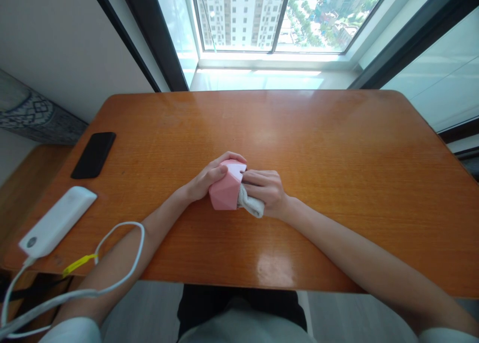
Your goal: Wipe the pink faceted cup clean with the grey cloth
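Note:
My left hand (209, 179) is closed around a pink faceted container (225, 190), thumb on its near upper side and fingers over the far side. The container is tilted, its opening toward the right. My right hand (267, 190) grips a light grey cloth (252, 202), part of which hangs out below the fingers. Its curled fingertips reach to the container's opening, where the rim hides their ends. How far the cloth goes inside cannot be made out. Both hands are above the middle of the wooden table (329, 148), toward its near side.
At the table's left lie a black phone (93, 155) and a white power strip (59, 222). A white cable (140, 248) with a yellow tag (79, 264) loops over my left forearm. Beyond the far edge is a window (243, 18); a patterned cushion-like item (39, 111) is at far left.

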Available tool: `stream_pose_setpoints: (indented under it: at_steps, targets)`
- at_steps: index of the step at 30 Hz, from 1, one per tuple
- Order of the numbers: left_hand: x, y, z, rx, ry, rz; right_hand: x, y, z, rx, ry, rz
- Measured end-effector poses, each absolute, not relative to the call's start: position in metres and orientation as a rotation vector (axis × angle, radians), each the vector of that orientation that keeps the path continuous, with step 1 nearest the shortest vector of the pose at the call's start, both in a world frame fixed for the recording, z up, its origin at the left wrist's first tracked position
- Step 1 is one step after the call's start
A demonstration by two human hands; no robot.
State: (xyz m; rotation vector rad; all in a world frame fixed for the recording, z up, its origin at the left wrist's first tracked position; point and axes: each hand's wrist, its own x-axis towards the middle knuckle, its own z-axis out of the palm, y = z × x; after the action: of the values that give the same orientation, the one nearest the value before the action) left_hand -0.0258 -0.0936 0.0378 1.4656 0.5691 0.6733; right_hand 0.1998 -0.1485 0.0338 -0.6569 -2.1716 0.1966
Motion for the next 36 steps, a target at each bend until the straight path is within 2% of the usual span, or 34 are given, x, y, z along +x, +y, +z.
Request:
stream_pose_setpoints:
  at_steps: [7, 14, 17, 22, 29, 36]
  targets:
    - [-0.028, -0.092, 0.037, 1.375, 0.525, 0.654, 0.202, -0.145, 0.046, -0.452, -2.31, -0.142]
    - [-0.03, -0.09, 0.035, 1.36, 0.495, 0.662, 0.196, -0.148, 0.045, -0.445, -2.407, -0.111]
    - [-0.03, -0.091, 0.035, 1.381, 0.512, 0.671, 0.195, -0.147, 0.045, -0.477, -2.39, 0.107]
    - [-0.03, -0.092, 0.036, 1.4, 0.526, 0.658, 0.195, -0.145, 0.047, -0.547, -2.201, 0.693]
    - [-0.032, -0.091, 0.035, 1.382, 0.48, 0.596, 0.19, -0.148, 0.041, -0.738, -1.515, 1.636]
    - [-0.03, -0.093, 0.036, 1.413, 0.499, 0.687, 0.18, -0.152, 0.041, -0.832, -0.759, 2.008]
